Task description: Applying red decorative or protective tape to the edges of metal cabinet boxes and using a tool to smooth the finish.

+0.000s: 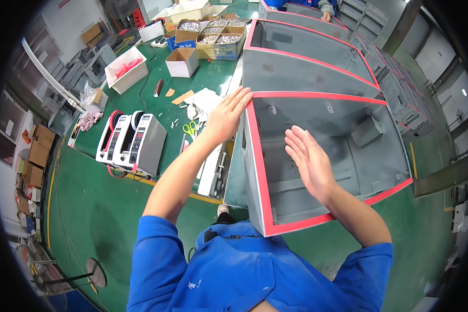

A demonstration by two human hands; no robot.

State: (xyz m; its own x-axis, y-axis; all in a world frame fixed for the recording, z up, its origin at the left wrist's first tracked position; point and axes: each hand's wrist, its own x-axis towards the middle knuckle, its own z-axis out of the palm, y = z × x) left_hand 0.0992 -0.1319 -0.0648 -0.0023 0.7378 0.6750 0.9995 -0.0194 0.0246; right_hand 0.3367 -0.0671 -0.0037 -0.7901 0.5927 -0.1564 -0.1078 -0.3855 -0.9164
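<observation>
In front of me stands a grey metal box (307, 192) with its open side up. Red tape (317, 95) runs along its rim. My left hand (229, 115) lies with straight fingers at the box's far left corner, fingertips at or very near the taped edge. Over the box's opening is my right hand (312, 162), flat with its fingers stretched out, holding nothing. I cannot tell whether it touches the box. Green-handled scissors (190, 128) and a crumpled white cloth or paper (205, 101) lie on the bench left of my left hand.
Two tape dispensers (140, 143) stand on the green bench (164, 112) at left. Behind them are a white bin (126, 70) with red rolls and several boxes of small parts (213, 41). More taped grey boxes (307, 57) line up ahead, with another person's hand (326, 16) at the far one.
</observation>
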